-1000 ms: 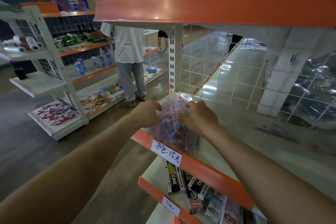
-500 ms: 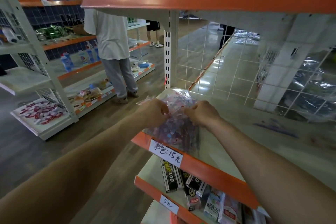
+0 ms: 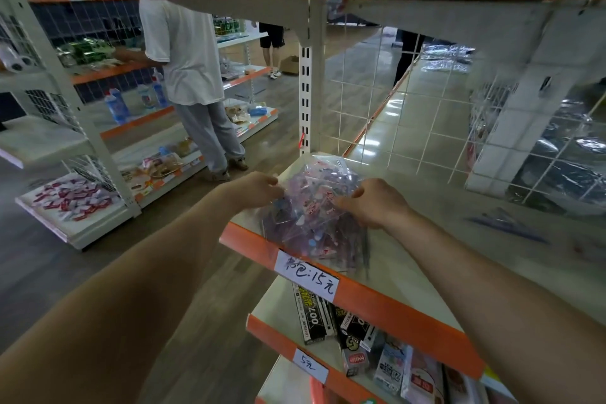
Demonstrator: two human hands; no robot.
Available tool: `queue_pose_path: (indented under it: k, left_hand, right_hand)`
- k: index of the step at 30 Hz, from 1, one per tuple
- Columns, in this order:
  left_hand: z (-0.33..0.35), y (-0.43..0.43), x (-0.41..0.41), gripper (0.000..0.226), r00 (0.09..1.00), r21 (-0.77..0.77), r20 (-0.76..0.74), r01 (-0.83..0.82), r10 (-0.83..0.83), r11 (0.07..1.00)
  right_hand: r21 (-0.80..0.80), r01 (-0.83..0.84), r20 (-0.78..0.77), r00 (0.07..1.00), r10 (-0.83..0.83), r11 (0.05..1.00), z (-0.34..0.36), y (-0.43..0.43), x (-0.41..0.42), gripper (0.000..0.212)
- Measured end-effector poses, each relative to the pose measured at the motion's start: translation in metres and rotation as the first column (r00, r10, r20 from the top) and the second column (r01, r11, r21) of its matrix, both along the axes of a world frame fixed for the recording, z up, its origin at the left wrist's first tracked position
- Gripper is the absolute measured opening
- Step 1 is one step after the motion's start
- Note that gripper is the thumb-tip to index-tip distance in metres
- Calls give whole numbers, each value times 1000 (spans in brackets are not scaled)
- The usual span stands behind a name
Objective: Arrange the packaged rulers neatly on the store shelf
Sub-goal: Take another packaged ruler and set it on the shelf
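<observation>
A stack of packaged rulers in clear plastic with pink and blue print lies at the left end of the cream shelf with an orange front edge. My left hand holds the stack's left side, fingers curled onto the plastic. My right hand rests on the stack's right side, fingers bent over the packets. Parts of the stack are hidden under both hands.
A white price label sits on the orange edge below the stack. Pen boxes and other packets fill the lower shelf. A wire grid backs the shelf. A person in a white shirt stands in the aisle at another shelving unit.
The stack went from held upright above the shelf edge to lying flat on the shelf. Both hands lowered with it and now lie on its sides.
</observation>
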State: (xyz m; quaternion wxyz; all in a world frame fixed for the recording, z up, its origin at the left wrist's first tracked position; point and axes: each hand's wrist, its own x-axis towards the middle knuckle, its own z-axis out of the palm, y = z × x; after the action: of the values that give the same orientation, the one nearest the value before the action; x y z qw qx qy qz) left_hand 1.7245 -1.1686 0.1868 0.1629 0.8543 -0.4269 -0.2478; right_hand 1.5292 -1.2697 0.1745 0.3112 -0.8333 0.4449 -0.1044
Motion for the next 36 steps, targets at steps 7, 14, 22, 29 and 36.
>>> queue_pose_path:
  k: [7, 14, 22, 29, 36]
  left_hand:
    - [-4, 0, -13, 48, 996, -40, -26, 82, -84, 996]
    - [-13, 8, -10, 54, 967, -67, 217, 154, -136, 986]
    - [-5, 1, -10, 53, 874, 91, 401, 260, -274, 961]
    - [-10, -5, -2, 51, 856, 101, 419, 287, -302, 953]
    - [-13, 2, 2, 40, 846, -69, 470, 322, -253, 944]
  right_hand:
    - [6, 1, -17, 1000, -1, 1000, 2, -2, 0, 31]
    - [-14, 4, -22, 1000, -5, 1000, 4, 2, -2, 34]
    - [13, 10, -28, 1000, -10, 1000, 6, 4, -2, 31]
    - [27, -9, -81, 997, 11, 1000, 9, 3, -1, 32]
    - [70, -11, -67, 998, 16, 997, 11, 4, -1, 28]
